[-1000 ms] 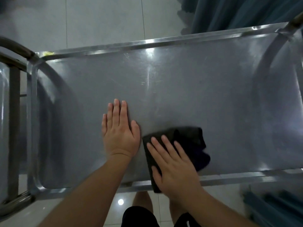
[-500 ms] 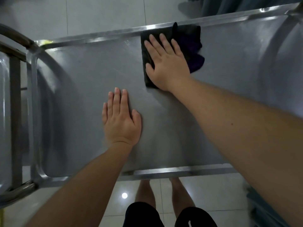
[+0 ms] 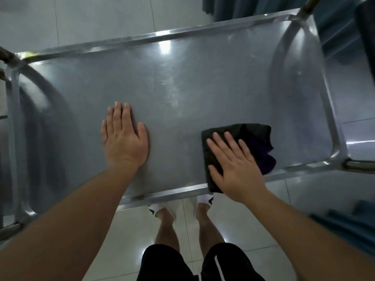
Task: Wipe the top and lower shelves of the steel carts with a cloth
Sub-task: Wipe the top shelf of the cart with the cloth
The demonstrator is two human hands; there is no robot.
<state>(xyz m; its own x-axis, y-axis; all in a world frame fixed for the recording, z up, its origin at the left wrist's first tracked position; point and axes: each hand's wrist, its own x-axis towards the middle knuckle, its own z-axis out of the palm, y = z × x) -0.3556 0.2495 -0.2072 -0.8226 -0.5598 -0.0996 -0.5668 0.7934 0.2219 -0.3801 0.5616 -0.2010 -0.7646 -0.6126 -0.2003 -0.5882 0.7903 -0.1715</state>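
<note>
pale glossy floor tiles [image 3: 101,21] surround the steel cart, and we look straight down on its top shelf [image 3: 182,88], a brushed metal tray with a raised rim and rounded corners. our left hand [image 3: 123,142] lies flat on the bare shelf, fingers straight and close together, thumb out to the side, holding nothing. well to the right of it, our right hand [image 3: 235,169] presses flat on the dark cloth [image 3: 253,138], fingers straight and slightly spread; nothing is pinched or curled round. the cloth is folded and lies on the shelf under that palm, its near edge reaching onto the shelf's near rim just below the wrist, while a rumpled purple-tinted fold sticks out past the little-finger side. beyond the fingertips of both hands the shelf runs bare to the far rim, with a bright light reflection on the steel. behind our wrists, below the near rim, we see our bare legs, black shorts [image 3: 182,262] and white shoes [image 3: 160,207] on the tiles. teal curtain fabric [image 3: 253,5] hangs beyond the far rim, up and to the right of the right hand.
</note>
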